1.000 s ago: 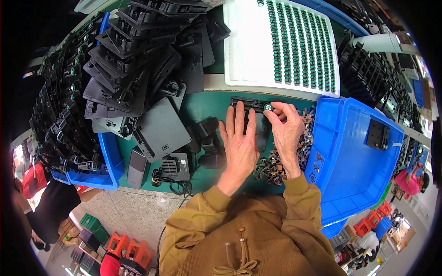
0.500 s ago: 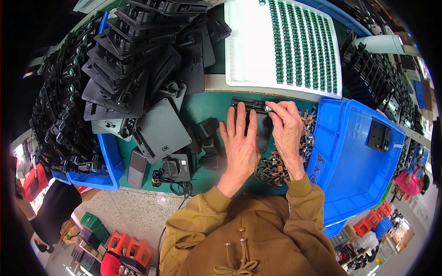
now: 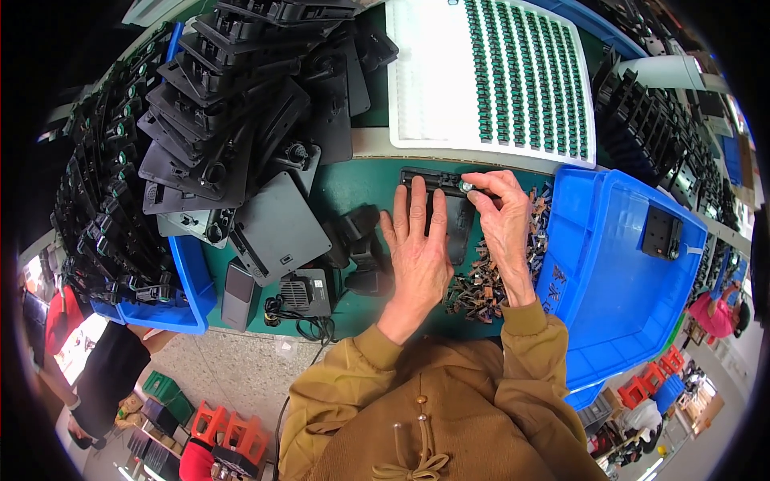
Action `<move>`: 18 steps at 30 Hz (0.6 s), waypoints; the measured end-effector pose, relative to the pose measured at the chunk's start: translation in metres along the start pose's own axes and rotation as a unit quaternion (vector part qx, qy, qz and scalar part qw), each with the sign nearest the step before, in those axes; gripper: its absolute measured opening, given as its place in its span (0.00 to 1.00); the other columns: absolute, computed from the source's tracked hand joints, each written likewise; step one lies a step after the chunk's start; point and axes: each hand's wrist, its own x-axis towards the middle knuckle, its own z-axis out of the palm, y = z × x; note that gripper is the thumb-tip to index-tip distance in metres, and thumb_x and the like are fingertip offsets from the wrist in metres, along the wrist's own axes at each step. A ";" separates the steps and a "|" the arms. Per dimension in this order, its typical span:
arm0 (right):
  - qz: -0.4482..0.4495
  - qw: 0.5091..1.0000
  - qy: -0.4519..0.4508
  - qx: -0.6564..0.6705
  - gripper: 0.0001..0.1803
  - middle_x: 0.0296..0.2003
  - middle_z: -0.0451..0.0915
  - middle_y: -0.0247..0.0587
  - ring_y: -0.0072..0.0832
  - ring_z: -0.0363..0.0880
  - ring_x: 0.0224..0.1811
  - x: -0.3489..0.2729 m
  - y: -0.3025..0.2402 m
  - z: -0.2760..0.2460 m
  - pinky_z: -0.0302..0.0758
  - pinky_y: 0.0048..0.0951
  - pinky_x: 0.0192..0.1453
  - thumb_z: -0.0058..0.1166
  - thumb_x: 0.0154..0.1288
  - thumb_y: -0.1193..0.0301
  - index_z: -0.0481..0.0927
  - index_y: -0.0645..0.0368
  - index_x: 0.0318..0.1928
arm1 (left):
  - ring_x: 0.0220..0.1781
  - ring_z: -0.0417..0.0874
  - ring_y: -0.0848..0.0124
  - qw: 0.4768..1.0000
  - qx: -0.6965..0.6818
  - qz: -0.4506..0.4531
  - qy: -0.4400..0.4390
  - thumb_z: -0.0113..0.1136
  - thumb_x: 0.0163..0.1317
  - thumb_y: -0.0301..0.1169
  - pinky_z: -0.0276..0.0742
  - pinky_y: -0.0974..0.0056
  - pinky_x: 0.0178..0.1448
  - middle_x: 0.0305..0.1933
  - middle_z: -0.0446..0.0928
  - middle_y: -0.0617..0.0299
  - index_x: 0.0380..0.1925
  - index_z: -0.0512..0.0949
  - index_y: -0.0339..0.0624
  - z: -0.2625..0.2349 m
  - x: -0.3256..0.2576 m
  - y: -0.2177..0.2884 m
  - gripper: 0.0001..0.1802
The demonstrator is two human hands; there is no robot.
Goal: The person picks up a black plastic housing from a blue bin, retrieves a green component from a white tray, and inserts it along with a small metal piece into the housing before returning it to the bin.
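A black plastic housing (image 3: 459, 228) lies on the green work surface in front of me. Across it rests my left hand (image 3: 421, 260), flat, with its fingers spread over the upper part. My right hand (image 3: 507, 224) pinches a small round shiny piece (image 3: 466, 187) between thumb and forefinger, at the right end of the housing's upper bar. Whether the piece touches the housing, I cannot tell. Beside and partly under my right wrist spreads a pile of small brown and dark parts (image 3: 477, 293).
Behind stands a white tray (image 3: 429, 88) with rows of small green-and-black parts. To the right is a blue bin (image 3: 618, 297) with one black housing (image 3: 662, 234). Stacked black housings (image 3: 277, 228) rise at the left, near a small grey power unit (image 3: 306, 293) with a cable.
My right hand has shifted and turned slightly, its fingertips still at the round piece. The left hand stays flat on the housing. A person at the lower left has moved.
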 end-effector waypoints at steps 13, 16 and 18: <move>-0.112 0.976 -0.036 -0.181 0.14 0.37 0.79 0.44 0.42 0.77 0.44 -0.011 -0.030 -0.013 0.74 0.37 0.48 0.61 0.56 0.80 0.86 0.60 0.44 | 0.78 0.51 0.41 0.997 -0.053 -0.002 0.055 0.57 0.54 0.20 0.46 0.32 0.74 0.78 0.53 0.45 0.68 0.67 0.39 0.013 -0.016 -0.009 0.37; -0.134 0.975 -0.039 -0.174 0.13 0.37 0.80 0.44 0.43 0.78 0.43 -0.001 -0.044 -0.023 0.75 0.38 0.47 0.61 0.55 0.81 0.85 0.60 0.43 | 0.78 0.53 0.43 0.995 -0.076 -0.001 0.071 0.55 0.55 0.20 0.47 0.32 0.74 0.78 0.54 0.47 0.69 0.66 0.40 0.019 -0.012 -0.013 0.37; -0.171 0.972 -0.032 -0.158 0.12 0.36 0.80 0.45 0.44 0.78 0.41 0.000 -0.055 -0.028 0.75 0.39 0.45 0.60 0.55 0.80 0.85 0.61 0.42 | 0.78 0.54 0.45 0.989 -0.120 -0.004 0.082 0.54 0.55 0.19 0.48 0.32 0.73 0.78 0.55 0.51 0.70 0.64 0.41 0.013 -0.012 -0.012 0.37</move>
